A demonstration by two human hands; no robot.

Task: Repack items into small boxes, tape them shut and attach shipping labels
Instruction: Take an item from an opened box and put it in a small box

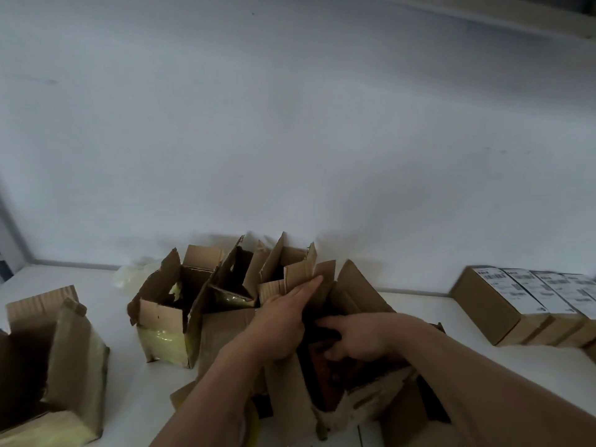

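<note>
Lower centre of frame: our left hand (283, 321) lies flat, fingers straight, against the flap of the torn carton (351, 395), probably to keep it open. Our right hand (354, 340) reaches inside, fingers curled on a dark item (325, 375). Labelled small boxes (522, 304) wait right, on the desk (122, 366).

Left hand (283, 321) flat, fingers (309, 285) straight; right hand (354, 337) curled, reaching leftward, forearms bare.
</note>
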